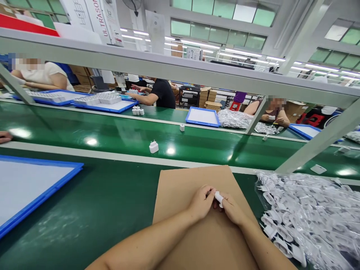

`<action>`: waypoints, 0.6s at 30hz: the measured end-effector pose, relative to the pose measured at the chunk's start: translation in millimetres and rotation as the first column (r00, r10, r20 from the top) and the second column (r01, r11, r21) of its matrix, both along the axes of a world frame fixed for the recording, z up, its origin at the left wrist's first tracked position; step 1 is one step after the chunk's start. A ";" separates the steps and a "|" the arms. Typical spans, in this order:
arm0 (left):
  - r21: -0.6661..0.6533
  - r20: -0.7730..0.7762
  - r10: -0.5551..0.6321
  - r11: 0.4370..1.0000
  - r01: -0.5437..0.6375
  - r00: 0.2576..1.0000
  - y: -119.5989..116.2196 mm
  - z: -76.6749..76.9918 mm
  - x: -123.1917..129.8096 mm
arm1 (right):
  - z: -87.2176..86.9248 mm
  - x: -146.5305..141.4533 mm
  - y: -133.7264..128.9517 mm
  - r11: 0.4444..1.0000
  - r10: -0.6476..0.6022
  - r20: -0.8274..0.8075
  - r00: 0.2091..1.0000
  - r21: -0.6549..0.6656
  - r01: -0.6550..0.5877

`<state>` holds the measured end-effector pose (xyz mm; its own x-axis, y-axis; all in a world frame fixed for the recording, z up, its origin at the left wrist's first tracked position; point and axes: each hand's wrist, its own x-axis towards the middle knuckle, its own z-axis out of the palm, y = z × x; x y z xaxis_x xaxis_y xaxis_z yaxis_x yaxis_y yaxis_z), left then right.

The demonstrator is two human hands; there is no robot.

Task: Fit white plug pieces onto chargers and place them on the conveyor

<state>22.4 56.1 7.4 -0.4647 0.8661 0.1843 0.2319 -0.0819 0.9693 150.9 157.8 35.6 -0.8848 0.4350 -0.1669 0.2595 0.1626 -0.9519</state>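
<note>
At far left, a co-worker's hand (5, 137) rests at the edge of view; below it, a blue-rimmed tray (42, 199) lies on the desk (112, 202), well apart from the work; right of that, a white plug (153, 147) stands beyond the pale rail (98, 154). The left hand (201, 203), over the card (171, 187), has thumb and forefinger closed on the far left end of a white piece (218, 198); the piece is held above the card, its long axis slanting from far left to near right; neither hand is nearer, both being in contact. The right hand (233, 210) grips it from the right, thumb against its near part; its other fingers are partly hidden beneath. At far right, a clear bag (317, 210) of white parts lies just beside the card.
</note>
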 end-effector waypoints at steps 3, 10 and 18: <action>-0.004 -0.010 -0.008 1.000 0.008 1.000 -0.2 -0.5 -0.2 | -4.2 1.0 1.8 1.000 0.003 0.001 1.000 0.008 -0.003; -0.019 -0.007 -0.019 1.000 0.019 1.000 0.0 -3.4 -0.3 | -17.5 0.7 8.3 0.999 0.019 -0.010 1.000 0.031 -0.018; -0.021 -0.016 -0.015 1.000 0.015 1.000 1.4 -5.1 -0.5 | -19.2 2.1 10.3 0.999 0.023 -0.009 1.000 0.032 -0.022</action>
